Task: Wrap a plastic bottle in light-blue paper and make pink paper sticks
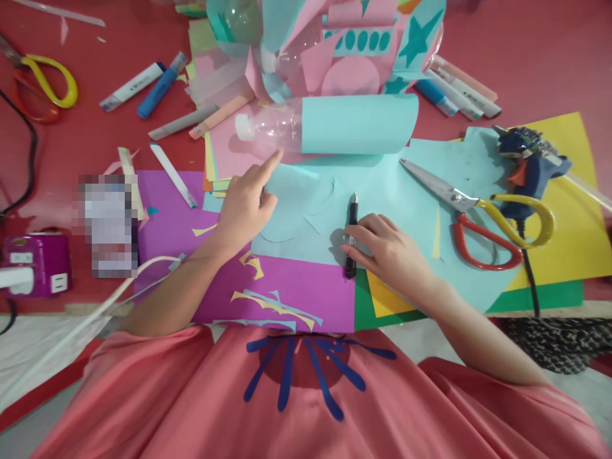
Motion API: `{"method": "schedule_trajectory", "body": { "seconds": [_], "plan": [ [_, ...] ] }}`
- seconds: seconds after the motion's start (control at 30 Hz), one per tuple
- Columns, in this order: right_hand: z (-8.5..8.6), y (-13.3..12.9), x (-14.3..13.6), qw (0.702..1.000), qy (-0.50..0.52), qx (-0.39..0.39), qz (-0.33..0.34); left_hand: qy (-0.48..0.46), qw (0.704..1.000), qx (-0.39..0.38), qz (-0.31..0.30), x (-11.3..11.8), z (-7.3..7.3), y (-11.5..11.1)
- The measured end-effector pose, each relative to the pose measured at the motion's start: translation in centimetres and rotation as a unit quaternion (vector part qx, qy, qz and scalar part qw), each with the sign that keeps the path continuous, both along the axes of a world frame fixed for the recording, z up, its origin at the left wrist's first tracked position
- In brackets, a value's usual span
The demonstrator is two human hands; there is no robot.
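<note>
My left hand (248, 207) is over the light blue sheet (306, 245), its index finger stretched toward the bottle and the thumb apart. Just beyond that fingertip lies a clear plastic bottle (280, 124) with a white cap, on its side. Light blue paper (358, 124) wraps its lower part. Faint curved lines and a slit show on the sheet. My right hand (382, 245) rests on the sheet, fingers closed over a black pen (352, 255) that lies with its tip pointing away from me. Scissors (461, 201) with yellow and red handles lie to its right.
A glue gun (526, 166) lies at right on yellow paper (581, 217). Markers (162, 83) lie at the back left. Decorated paper pieces (351, 76) and another bottle (234, 25) are at the back. A phone (109, 226), purple adapter (41, 261) and white cable (109, 299) are at left.
</note>
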State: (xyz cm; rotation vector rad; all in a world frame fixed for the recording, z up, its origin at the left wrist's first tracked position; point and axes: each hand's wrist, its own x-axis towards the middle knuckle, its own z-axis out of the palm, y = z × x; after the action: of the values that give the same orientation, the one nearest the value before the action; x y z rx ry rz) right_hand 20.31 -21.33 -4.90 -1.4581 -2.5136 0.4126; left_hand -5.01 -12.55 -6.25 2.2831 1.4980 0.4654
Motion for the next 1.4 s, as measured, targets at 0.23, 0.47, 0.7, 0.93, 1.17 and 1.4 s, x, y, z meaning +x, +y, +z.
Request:
{"method": "schedule_trajectory", "body": {
  "seconds": [0.23, 0.47, 0.7, 0.93, 1.17, 1.4],
  "plan": [
    [0.4, 0.3, 2.1, 0.997, -0.023, 0.033, -0.065, 0.059, 0.998, 0.017, 0.035, -0.5, 0.1, 0.6],
    [1.4, 1.9, 2.0, 0.995, 0.056, 0.043, -0.067, 0.087, 0.996, -0.017, -0.004, 0.1, 1.4, -0.1],
    [1.6, 4.0, 0.8, 0.988, 0.11, -0.001, -0.104, 0.045, 0.997, -0.058, -0.005, 0.8, 1.3, -0.5],
    [-0.1, 5.0, -0.8, 0.993, 0.105, 0.018, -0.044, -0.15, 0.984, -0.092, 0.039, 0.3, 0.8, -0.3],
    [-0.9, 4.1, -1.2, 0.997, 0.047, 0.035, 0.052, -0.187, 0.977, -0.027, 0.093, -0.1, 0.8, 0.0],
    [-1.5, 3.3, -1.6, 0.98, 0.081, 0.102, 0.151, -0.193, 0.975, -0.029, 0.11, -0.1, 0.6, 0.2]
  ]
}}
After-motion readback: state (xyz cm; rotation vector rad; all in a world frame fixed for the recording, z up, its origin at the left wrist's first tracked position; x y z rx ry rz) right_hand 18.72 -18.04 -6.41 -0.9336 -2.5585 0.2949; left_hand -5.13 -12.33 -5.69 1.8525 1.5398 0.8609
